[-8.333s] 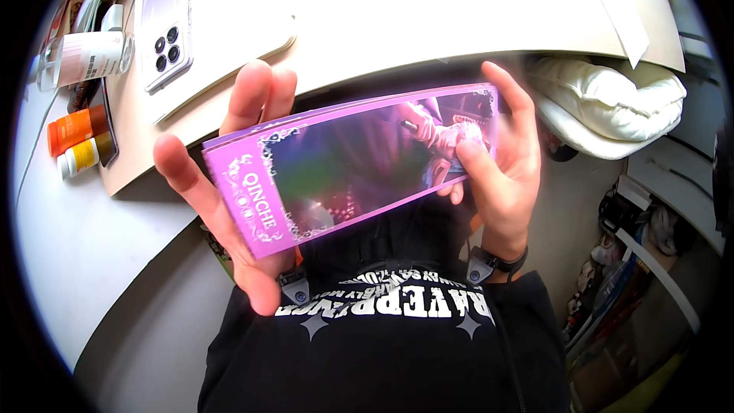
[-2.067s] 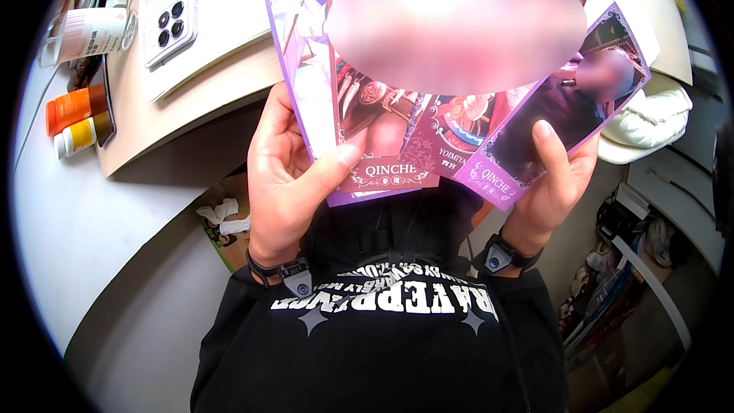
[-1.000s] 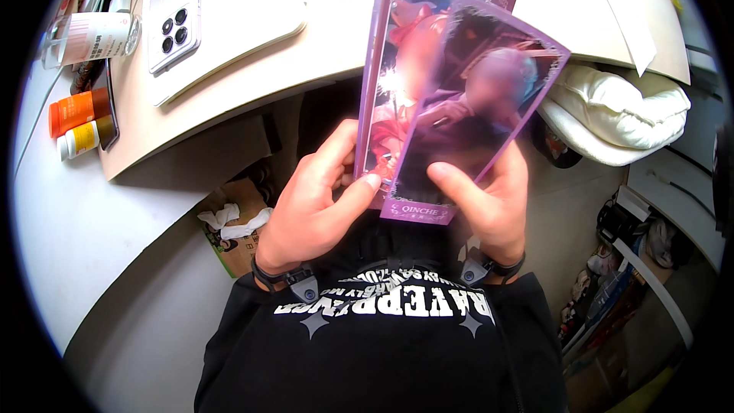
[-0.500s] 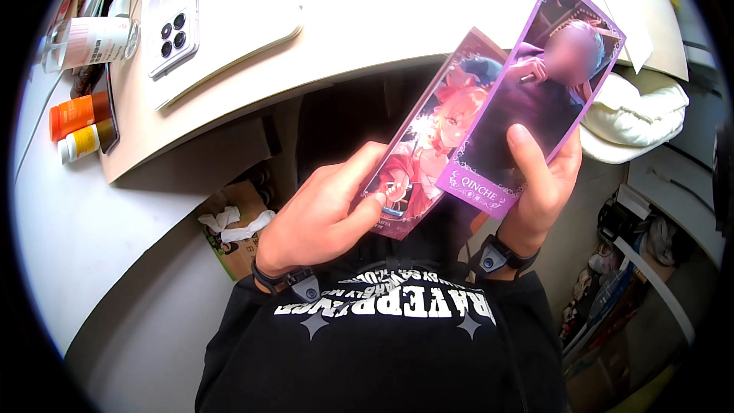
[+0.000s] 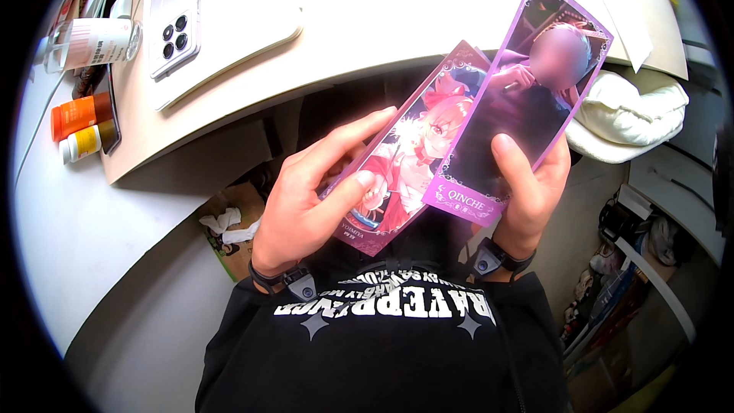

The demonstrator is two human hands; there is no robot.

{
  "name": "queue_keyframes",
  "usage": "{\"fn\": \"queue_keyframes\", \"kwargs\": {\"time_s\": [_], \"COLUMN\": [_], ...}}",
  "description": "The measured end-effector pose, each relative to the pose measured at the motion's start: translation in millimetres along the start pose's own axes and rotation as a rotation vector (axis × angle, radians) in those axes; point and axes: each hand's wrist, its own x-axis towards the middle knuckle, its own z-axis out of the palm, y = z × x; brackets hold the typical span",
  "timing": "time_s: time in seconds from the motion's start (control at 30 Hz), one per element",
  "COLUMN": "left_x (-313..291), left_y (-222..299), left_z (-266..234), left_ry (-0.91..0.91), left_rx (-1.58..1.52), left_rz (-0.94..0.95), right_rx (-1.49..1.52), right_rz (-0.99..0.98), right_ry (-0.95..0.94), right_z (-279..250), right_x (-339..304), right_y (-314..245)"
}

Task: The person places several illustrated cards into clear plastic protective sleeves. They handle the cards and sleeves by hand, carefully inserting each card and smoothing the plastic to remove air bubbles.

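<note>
In my left hand is a long picture card in red and pink, showing a drawn figure with light red hair. My thumb presses on its lower front; the other fingers run along its left edge and behind. My right hand grips a purple-bordered picture card with a dark image, thumb flat on its front and fingers behind. Both cards tilt up to the right. The purple card overlaps the right edge of the red one, which hides part of it. Each wrist wears a black band with a grey piece.
Beyond the cards lies a pale desk with a phone on a flat white object. At the left are a clear bottle, an orange bottle and a yellow-labelled one. A white cushion sits right, above shelves.
Both cards have shifted a little left. The red card has slid lower left, and more of its lower end shows below my left thumb.
</note>
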Motion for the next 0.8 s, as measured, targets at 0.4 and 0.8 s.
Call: {"fn": "queue_keyframes", "kwargs": {"time_s": [0.4, 0.8], "left_x": [5.0, 2.9], "left_y": [0.9, 10.5], "left_z": [-2.1, -19.9], "left_ry": [-0.077, 0.499], "left_rx": [0.284, -0.142], "left_rz": [0.162, 0.328], "right_rx": [0.185, 0.114], "right_rz": [0.116, -0.012], "right_ry": [-0.015, -0.121], "right_z": [14.8, 9.2], "right_x": [-2.3, 7.0], "right_y": [-2.2, -2.8]}}
